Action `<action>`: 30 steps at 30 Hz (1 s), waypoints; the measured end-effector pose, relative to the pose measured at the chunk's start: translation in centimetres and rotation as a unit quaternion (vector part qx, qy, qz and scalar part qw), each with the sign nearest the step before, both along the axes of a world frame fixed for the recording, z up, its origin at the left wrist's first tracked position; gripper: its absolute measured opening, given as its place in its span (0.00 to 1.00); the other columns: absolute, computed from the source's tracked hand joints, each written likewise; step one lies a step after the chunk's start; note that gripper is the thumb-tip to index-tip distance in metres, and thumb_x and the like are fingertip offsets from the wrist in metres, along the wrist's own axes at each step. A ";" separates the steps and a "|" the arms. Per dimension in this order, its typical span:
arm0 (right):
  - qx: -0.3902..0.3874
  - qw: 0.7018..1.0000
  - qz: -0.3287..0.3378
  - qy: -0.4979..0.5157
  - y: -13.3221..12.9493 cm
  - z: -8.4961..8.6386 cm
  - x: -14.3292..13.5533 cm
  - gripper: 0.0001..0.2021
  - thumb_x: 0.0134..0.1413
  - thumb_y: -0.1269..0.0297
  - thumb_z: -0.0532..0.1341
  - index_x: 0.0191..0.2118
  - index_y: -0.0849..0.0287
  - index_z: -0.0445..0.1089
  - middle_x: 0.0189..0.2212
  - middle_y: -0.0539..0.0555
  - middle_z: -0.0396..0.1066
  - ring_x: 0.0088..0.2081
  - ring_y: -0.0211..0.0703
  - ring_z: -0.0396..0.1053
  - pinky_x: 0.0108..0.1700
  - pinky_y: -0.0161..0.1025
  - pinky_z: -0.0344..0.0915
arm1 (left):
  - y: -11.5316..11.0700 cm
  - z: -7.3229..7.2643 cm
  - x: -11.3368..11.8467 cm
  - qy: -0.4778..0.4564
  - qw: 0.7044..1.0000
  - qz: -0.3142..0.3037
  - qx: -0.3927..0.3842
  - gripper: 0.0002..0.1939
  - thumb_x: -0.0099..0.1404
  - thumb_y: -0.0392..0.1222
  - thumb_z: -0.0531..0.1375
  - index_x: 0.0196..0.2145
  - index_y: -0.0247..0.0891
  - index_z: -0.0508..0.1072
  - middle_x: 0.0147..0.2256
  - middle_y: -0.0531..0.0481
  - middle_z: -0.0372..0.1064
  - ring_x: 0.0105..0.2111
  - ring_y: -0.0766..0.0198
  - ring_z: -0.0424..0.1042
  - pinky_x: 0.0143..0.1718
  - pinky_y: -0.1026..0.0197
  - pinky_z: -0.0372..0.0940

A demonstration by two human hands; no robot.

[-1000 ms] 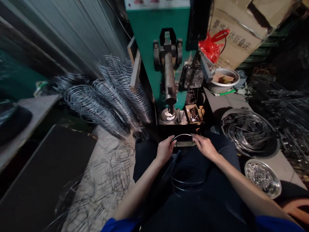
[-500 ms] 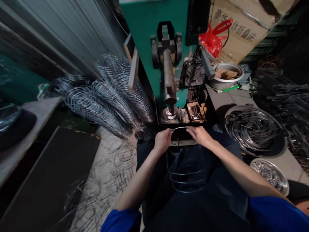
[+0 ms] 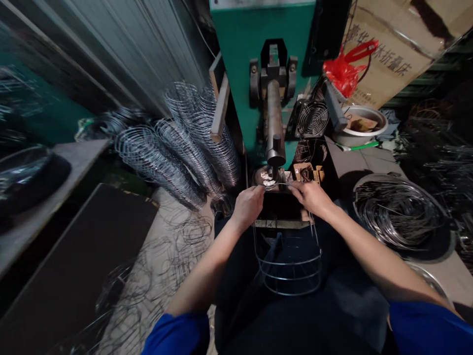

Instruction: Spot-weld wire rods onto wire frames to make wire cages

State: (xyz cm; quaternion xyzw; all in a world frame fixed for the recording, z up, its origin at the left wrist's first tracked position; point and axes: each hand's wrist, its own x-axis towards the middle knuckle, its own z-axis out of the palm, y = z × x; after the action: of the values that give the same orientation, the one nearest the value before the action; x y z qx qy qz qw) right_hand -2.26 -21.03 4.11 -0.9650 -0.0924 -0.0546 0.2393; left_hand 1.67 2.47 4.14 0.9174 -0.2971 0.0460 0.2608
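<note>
Both hands hold a wire frame point(image 3: 291, 263) made of thin metal rods, its curved bands hanging toward my lap. My left hand point(image 3: 249, 207) pinches the far end of the frame on the left. On the right, my right hand point(image 3: 312, 198) pinches the same end, fingers closed. Between them a thin wire spans just in front of a green machine point(image 3: 236, 74). The machine's thick metal arm point(image 3: 275, 123) points down over a round base point(image 3: 260, 175); whether the wire touches the tip or the base I cannot tell.
Stacks of wire rings point(image 3: 158, 165) lean at the left. Loose wire pieces point(image 3: 177, 246) cover the floor. At right are a basin of bent wires point(image 3: 402, 212), a metal bowl point(image 3: 382, 129) and a red plastic bag point(image 3: 345, 74). A dark board point(image 3: 81, 276) lies at lower left.
My hands have brought the wire frame's far end closer to the machine's round base. The view has shifted, so the machine appears further right and slightly lower.
</note>
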 end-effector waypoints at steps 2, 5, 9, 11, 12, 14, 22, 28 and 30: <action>0.033 0.999 0.007 -0.002 -0.1 0.3 0.5 0.11 0.66 0.64 0.57 0.45 0.56 0.78 0.34 0.57 0.78 0.34 0.50 0.76 0.38 0.38 0.65 | -0.1 0.4 0.2 0.002 1.000 0.002 0.010 0.13 0.71 0.37 0.48 0.37 0.37 0.73 0.32 0.45 0.74 0.31 0.63 0.72 0.35 0.63 0.61; 0.060 0.998 0.022 0.006 -0.3 0.8 1.0 0.11 0.65 0.64 0.57 0.42 0.56 0.78 0.30 0.55 0.77 0.32 0.49 0.75 0.37 0.38 0.65 | -0.2 0.8 0.5 0.006 1.000 0.007 0.019 0.13 0.70 0.37 0.49 0.36 0.37 0.73 0.31 0.45 0.74 0.30 0.62 0.71 0.34 0.63 0.61; 0.083 0.996 0.034 0.022 -0.4 1.5 1.1 0.13 0.65 0.63 0.56 0.40 0.58 0.78 0.23 0.51 0.72 0.25 0.45 0.71 0.32 0.37 0.63 | -0.2 0.9 0.6 0.005 1.000 0.010 0.015 0.13 0.70 0.36 0.49 0.36 0.38 0.74 0.31 0.45 0.74 0.30 0.62 0.71 0.34 0.63 0.61; 0.095 0.995 0.033 0.022 -0.3 1.7 1.0 0.13 0.65 0.63 0.56 0.40 0.59 0.78 0.21 0.51 0.71 0.23 0.44 0.70 0.31 0.37 0.62 | -0.2 0.9 0.6 0.002 1.000 0.010 0.008 0.13 0.70 0.37 0.50 0.36 0.38 0.74 0.32 0.45 0.74 0.30 0.62 0.72 0.34 0.63 0.61; 0.098 0.994 0.032 0.020 -0.3 1.7 1.0 0.13 0.65 0.63 0.55 0.40 0.59 0.78 0.21 0.51 0.71 0.23 0.44 0.70 0.31 0.37 0.63 | -0.2 0.9 0.6 0.000 1.000 0.009 0.004 0.13 0.70 0.37 0.50 0.36 0.38 0.74 0.32 0.45 0.74 0.30 0.62 0.72 0.35 0.63 0.61; 0.100 0.994 0.031 0.013 -0.3 1.7 1.0 0.13 0.65 0.63 0.56 0.41 0.59 0.78 0.24 0.52 0.73 0.25 0.45 0.71 0.33 0.38 0.64 | -0.2 0.8 0.7 -0.001 1.000 0.010 0.001 0.13 0.70 0.37 0.50 0.37 0.38 0.74 0.32 0.45 0.74 0.31 0.62 0.72 0.35 0.63 0.62; 0.066 0.997 0.027 0.011 -0.3 1.3 1.7 0.13 0.66 0.64 0.56 0.41 0.58 0.79 0.29 0.54 0.77 0.31 0.48 0.75 0.35 0.38 0.64 | -0.3 0.7 1.2 -0.009 1.000 0.011 0.016 0.13 0.69 0.35 0.50 0.34 0.37 0.74 0.29 0.47 0.72 0.29 0.63 0.70 0.33 0.63 0.60; 0.084 0.996 0.022 -0.009 -0.3 0.7 1.5 0.13 0.66 0.65 0.57 0.46 0.58 0.78 0.38 0.56 0.79 0.38 0.51 0.77 0.39 0.40 0.68 | -0.6 1.1 0.8 -0.003 0.998 0.015 0.061 0.13 0.70 0.35 0.49 0.36 0.37 0.73 0.31 0.45 0.72 0.31 0.61 0.71 0.34 0.62 0.60; 0.089 0.996 0.022 -0.014 -0.3 0.5 1.4 0.13 0.66 0.65 0.57 0.48 0.59 0.77 0.42 0.56 0.78 0.41 0.52 0.77 0.43 0.40 0.70 | -0.7 1.6 0.6 0.004 0.995 0.021 0.092 0.13 0.70 0.35 0.48 0.38 0.37 0.73 0.33 0.44 0.73 0.33 0.60 0.72 0.35 0.62 0.61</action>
State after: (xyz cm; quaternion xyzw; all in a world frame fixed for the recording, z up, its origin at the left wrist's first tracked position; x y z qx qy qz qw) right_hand -0.86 -21.30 4.59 -0.9369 -0.1117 -0.0707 0.3236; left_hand 2.28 1.76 5.71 0.9438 -0.2797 0.0201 0.1750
